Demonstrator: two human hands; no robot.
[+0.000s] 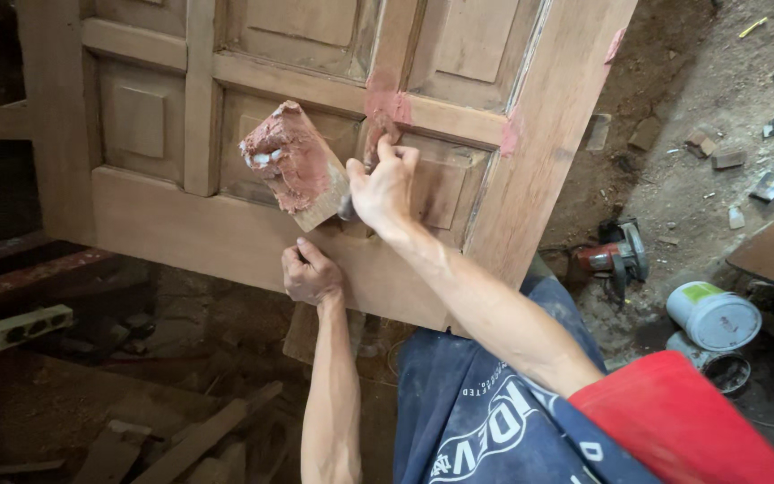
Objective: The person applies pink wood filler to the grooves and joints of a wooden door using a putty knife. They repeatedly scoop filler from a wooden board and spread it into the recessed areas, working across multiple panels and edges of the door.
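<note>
A panelled wooden door (pixel 181 224) stands tilted in front of me, with patches of reddish filler (pixel 389 103) smeared on its rails. My right hand (pixel 385 184) grips a small putty knife (pixel 374 136) and presses its blade against the door just below the largest patch. A wooden block (pixel 293 166) caked with red and white filler is held up to the left of that hand. Right beneath the block, my left hand (pixel 311 273) is closed in a fist and seems to hold it from below. The grip itself is hidden.
A red power tool (pixel 615 255) and a white tin (pixel 714 315) lie on the dusty floor at the right. Wood offcuts (pixel 199 435) lie at the lower left, with a pale spirit level (pixel 27 327) above them. Small debris is scattered at the upper right.
</note>
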